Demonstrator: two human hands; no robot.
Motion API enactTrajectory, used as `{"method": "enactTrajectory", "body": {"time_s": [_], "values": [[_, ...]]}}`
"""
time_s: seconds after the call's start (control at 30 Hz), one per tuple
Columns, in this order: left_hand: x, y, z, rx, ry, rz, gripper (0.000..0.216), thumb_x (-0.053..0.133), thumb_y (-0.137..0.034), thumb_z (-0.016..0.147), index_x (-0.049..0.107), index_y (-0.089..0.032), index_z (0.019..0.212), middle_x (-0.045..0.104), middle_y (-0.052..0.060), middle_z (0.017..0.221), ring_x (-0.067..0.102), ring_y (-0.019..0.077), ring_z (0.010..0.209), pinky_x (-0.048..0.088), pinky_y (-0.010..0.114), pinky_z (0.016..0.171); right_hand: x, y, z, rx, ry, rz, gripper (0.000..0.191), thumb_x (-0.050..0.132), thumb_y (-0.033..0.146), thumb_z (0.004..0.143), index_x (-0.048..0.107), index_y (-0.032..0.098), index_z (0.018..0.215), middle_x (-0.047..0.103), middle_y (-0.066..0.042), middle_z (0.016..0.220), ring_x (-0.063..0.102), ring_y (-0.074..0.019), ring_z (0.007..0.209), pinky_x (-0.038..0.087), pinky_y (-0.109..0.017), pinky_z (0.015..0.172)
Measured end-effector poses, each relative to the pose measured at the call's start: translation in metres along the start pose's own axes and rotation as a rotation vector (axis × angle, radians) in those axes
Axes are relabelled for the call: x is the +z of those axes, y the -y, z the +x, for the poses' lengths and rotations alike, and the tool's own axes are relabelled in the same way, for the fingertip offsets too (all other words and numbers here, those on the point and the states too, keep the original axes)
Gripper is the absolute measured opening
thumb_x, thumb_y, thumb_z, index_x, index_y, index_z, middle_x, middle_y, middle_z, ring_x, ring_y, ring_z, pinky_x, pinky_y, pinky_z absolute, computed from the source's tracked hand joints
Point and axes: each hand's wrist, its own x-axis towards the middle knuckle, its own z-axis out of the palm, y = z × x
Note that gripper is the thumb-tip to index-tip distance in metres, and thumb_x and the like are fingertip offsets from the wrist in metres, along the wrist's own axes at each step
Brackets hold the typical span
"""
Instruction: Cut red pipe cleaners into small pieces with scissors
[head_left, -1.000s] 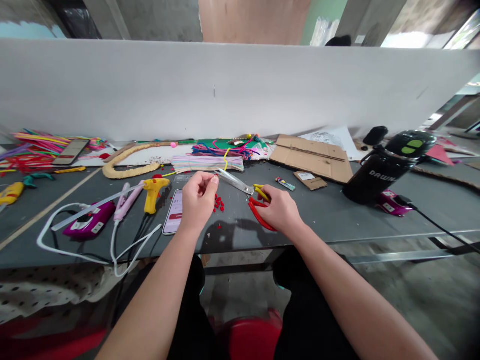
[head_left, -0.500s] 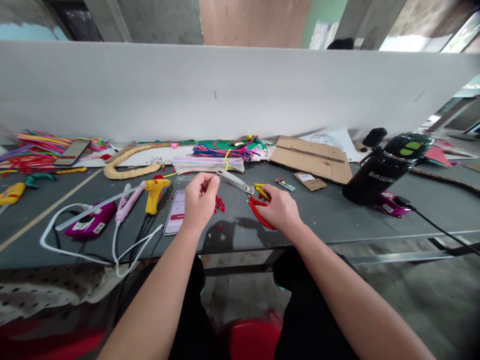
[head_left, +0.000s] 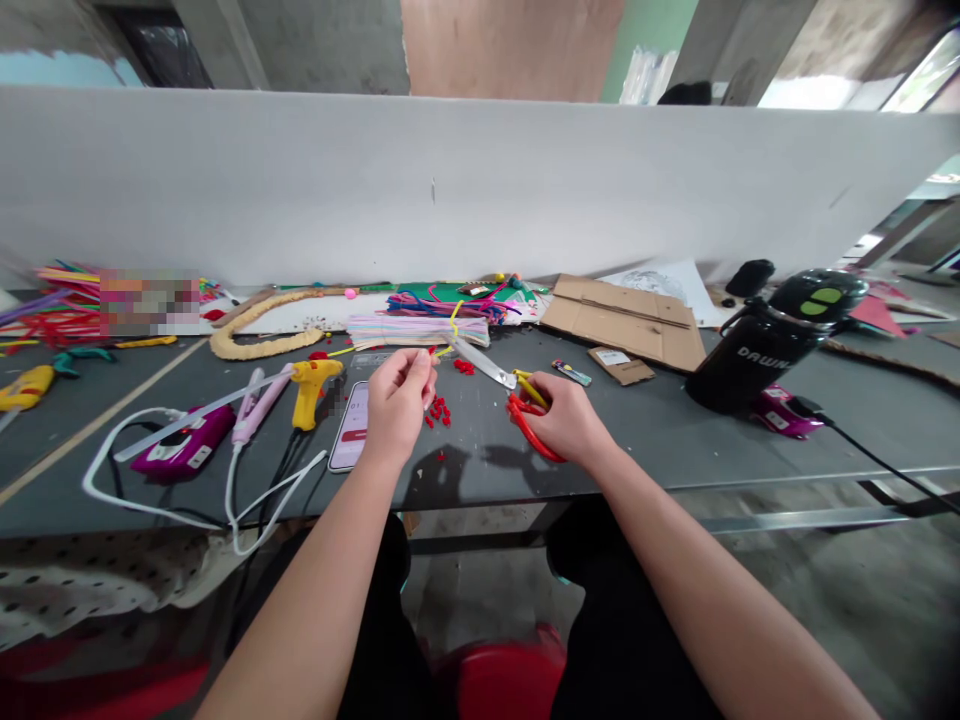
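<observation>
My left hand (head_left: 401, 395) is closed in a pinch, with a small red piece (head_left: 432, 350) showing at its fingertips; most of it is hidden. Scissors (head_left: 484, 361) with one yellow and one red handle are in my right hand (head_left: 566, 412), fingers wrapped round the handles. Their blades point left, and the tips lie near my left fingertips. Small red bits (head_left: 438, 411) are scattered on the grey table below, and another little heap of red bits (head_left: 464, 367) lies beneath the blades.
Left of my hands are a phone (head_left: 349, 425), a yellow glue gun (head_left: 310, 390) and a purple power strip (head_left: 184, 440) with cables. Bundled pale stems (head_left: 416, 331) lie behind. To the right are cardboard (head_left: 622, 320) and a black bottle (head_left: 772, 345).
The scissors have shifted slightly right, away from my left fingertips. A red heap once covered by the blades now shows. My left hand has barely moved.
</observation>
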Motion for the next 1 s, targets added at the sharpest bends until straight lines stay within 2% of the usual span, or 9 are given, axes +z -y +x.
{"method": "enactTrajectory", "body": {"time_s": [0.33, 0.77, 1.0], "values": [[0.001, -0.002, 0.000, -0.049, 0.013, -0.111, 0.020, 0.064, -0.029, 0.086, 0.055, -0.016, 0.073, 0.044, -0.004, 0.056, 0.039, 0.0052, 0.045, 0.028, 0.019, 0.044, 0.010, 0.007, -0.005, 0.005, 0.020, -0.100, 0.028, 0.062, 0.048, 0.074, 0.051, 0.022, 0.074, 0.058, 0.002, 0.069, 0.036, -0.0117, 0.058, 0.027, -0.025, 0.054], [0.000, -0.005, -0.002, -0.172, 0.060, -0.311, 0.011, 0.066, -0.020, 0.082, 0.060, -0.015, 0.074, 0.046, -0.002, 0.060, 0.041, 0.0044, 0.047, 0.028, 0.018, 0.044, 0.010, 0.007, -0.004, 0.008, 0.017, -0.110, 0.028, 0.061, 0.048, 0.074, 0.054, 0.022, 0.076, 0.060, 0.001, 0.071, 0.039, -0.0117, 0.058, 0.027, -0.026, 0.054], [0.002, -0.011, -0.002, -0.260, 0.101, -0.421, 0.011, 0.063, -0.018, 0.082, 0.060, -0.013, 0.073, 0.043, -0.004, 0.054, 0.037, 0.0044, 0.043, 0.027, 0.019, 0.044, 0.009, 0.007, -0.004, 0.016, 0.026, -0.111, 0.028, 0.062, 0.049, 0.073, 0.053, 0.022, 0.074, 0.058, 0.001, 0.069, 0.035, -0.0117, 0.058, 0.026, -0.025, 0.054]]}}
